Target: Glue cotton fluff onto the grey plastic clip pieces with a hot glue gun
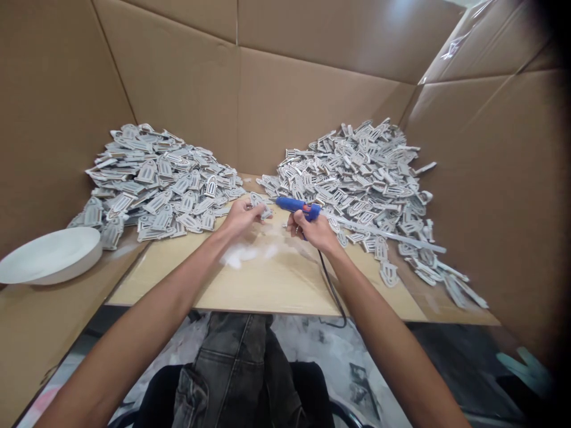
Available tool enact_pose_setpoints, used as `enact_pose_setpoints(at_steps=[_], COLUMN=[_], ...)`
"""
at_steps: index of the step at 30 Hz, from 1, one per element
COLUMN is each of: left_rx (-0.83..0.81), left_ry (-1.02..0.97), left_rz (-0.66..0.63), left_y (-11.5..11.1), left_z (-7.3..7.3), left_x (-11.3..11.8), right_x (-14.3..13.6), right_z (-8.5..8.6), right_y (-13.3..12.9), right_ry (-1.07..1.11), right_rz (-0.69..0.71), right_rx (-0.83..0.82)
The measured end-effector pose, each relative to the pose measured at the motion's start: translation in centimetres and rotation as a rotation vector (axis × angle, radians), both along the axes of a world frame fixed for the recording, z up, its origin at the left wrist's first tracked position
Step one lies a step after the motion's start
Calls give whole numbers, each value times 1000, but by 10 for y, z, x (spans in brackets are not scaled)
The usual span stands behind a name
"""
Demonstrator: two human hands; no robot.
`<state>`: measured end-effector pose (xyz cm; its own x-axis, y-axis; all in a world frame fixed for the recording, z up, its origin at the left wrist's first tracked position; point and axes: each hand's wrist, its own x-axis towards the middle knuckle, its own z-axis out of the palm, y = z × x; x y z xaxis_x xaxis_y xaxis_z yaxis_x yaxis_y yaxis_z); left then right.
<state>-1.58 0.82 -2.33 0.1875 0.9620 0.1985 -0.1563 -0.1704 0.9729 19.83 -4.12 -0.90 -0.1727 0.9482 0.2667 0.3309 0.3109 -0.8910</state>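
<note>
Gripping a blue glue gun [289, 204], the right hand [314, 230] curls its fingers; the left hand [243, 217] pinches a grey piece [261, 203]. Heaps [167, 184] lie beyond.

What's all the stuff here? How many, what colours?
Arched piece: one, grey, left hand
Glue gun: one, blue and red, right hand
Glue stick: one, translucent, gun's back
Cord: one, black, below gun
Left arched-piece pile: many, grey, left
Right arched-piece pile: many, grey, right
Bowl: one, white, left
Board: one, tan, centre
Cardboard walls: three, brown, sides and back
Glove-like shape: one, pale green, lower right, blurred
Chair: one, black, bottom
Floor: one, whitish, below
Trousers: pair, dark grey, bottom
Left hand: one, bare, centre
Right hand: one, bare, centre-right
</note>
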Motion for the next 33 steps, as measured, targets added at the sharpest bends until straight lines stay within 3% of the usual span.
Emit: enact_pose_setpoints(at_steps=[2,5,15,33], left_rx=[11,30,64,97], left_ry=[14,47,67,128], left_rz=[-104,-150,-184,-139], left_y=[-4,-8,-11,-11], left_z=[2,4,3,2], left_x=[1,2,3,3], right_x=[0,0,4,6], right_z=[0,-2,-8,-3], right_y=[-1,0,5,0], right_ry=[-17,-30,-104,-330], right_rz=[27,62,12,-107], right_rx=[1,8,10,50])
